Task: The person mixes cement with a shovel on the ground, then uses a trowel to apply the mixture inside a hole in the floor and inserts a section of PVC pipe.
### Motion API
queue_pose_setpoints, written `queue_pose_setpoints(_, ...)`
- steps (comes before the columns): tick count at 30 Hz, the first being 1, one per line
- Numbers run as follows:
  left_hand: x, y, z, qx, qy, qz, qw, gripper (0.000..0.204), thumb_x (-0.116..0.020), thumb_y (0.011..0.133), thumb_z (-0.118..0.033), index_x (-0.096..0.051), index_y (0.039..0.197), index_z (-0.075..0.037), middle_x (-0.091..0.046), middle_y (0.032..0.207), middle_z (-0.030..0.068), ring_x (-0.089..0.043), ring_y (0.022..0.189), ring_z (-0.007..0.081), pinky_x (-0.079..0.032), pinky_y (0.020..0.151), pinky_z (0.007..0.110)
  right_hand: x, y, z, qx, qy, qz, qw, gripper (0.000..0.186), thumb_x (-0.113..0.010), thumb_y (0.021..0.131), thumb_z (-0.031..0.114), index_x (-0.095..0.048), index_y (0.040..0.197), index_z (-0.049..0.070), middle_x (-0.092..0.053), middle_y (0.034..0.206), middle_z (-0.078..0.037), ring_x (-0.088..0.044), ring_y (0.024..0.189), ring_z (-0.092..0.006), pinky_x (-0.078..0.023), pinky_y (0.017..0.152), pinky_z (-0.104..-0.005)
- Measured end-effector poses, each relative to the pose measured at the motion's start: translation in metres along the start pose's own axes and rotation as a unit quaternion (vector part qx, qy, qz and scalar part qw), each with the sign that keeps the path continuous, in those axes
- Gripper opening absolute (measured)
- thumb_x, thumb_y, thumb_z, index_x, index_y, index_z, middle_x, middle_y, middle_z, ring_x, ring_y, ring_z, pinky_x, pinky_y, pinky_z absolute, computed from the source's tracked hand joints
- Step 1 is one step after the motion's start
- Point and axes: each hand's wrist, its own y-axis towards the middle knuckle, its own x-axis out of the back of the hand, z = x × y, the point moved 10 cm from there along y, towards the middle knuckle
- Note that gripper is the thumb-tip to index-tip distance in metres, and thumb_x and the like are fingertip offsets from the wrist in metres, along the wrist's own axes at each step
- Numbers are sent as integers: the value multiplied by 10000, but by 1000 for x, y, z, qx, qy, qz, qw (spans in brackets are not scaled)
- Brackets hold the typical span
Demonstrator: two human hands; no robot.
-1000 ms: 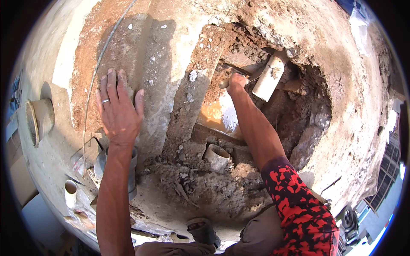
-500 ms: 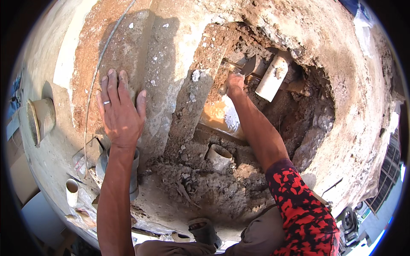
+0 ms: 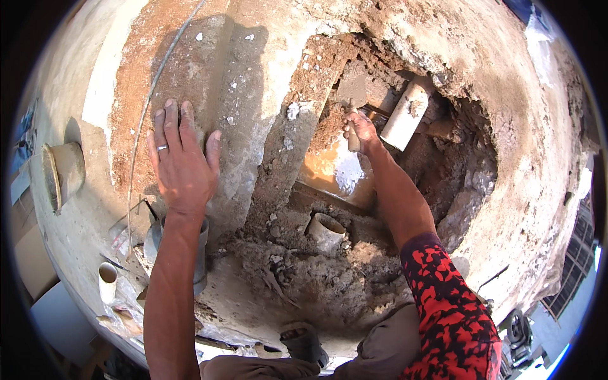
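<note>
My right hand (image 3: 362, 132) is closed round the wooden handle of a trowel (image 3: 353, 90), down inside a dug-out pit. The trowel's flat, mud-coloured blade points away from me, next to the pit's far wall. Just right of it lies a white plastic pipe (image 3: 405, 114), stuck with a little dirt. Nearer to me than the hand, brownish water (image 3: 329, 170) glints in a square basin. My left hand (image 3: 183, 158) rests flat, fingers stretched, on the concrete ledge (image 3: 237, 126) left of the pit; it holds nothing and wears a ring.
A short pipe stub (image 3: 327, 232) stands up from the rubble (image 3: 297, 272) in front of me. A thin grey cable (image 3: 151, 95) runs past my left hand. Further left are a round bucket-like container (image 3: 63, 171) and another pipe piece (image 3: 107, 282). Broken concrete edges (image 3: 484, 139) ring the pit's right side.
My right hand has shifted slightly right and nearer to me, turning the trowel: its blade, tilted rightward before, now points away with its flat side showing. My left hand remains on the ledge.
</note>
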Motion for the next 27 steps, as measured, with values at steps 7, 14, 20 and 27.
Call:
queue_pose_setpoints(7, -5, 2, -5, 5, -14, -4, 1000, 544, -539, 913, -302, -409, 1347, -1, -393, 1392, 189, -348, 1301, 353, -281, 1061, 480, 12, -59, 14, -67, 111, 100, 987, 335, -574, 831, 140, -490, 1149, 79, -532, 776, -12, -513, 570, -121, -451, 482, -251)
queue_pose_setpoints(14, -4, -1, 2, 11, -8, -3, 1000, 565, -535, 904, -336, -394, 1371, -50, -371, 1419, 150, -327, 1324, 325, -278, 1062, 523, 36, -140, 70, -79, 266, 165, 947, 353, -522, 870, 174, -479, 1164, -17, -525, 808, -53, -495, 581, -131, -451, 476, -249)
queue_pose_setpoints(20, -7, -3, 1, 11, -8, -2, 1000, 570, -531, 909, -345, -389, 1375, -49, -373, 1418, 153, -329, 1322, 328, -278, 1064, 519, 96, -141, 125, -12, 262, 96, 960, 241, -492, 873, 197, -494, 1012, -1, -534, 741, -53, -497, 544, -126, -437, 453, -252)
queue_pose_setpoints(27, -7, 1, 0, 11, -14, -8, 1000, 574, -525, 913, -359, -384, 1381, -57, -370, 1424, 139, -325, 1327, 316, -273, 1071, 512, 135, -198, 110, 239, -563, -220, 760, 365, -576, 844, 258, -499, 1079, -9, -629, 926, -256, -609, 892, -444, -502, 770, -451)
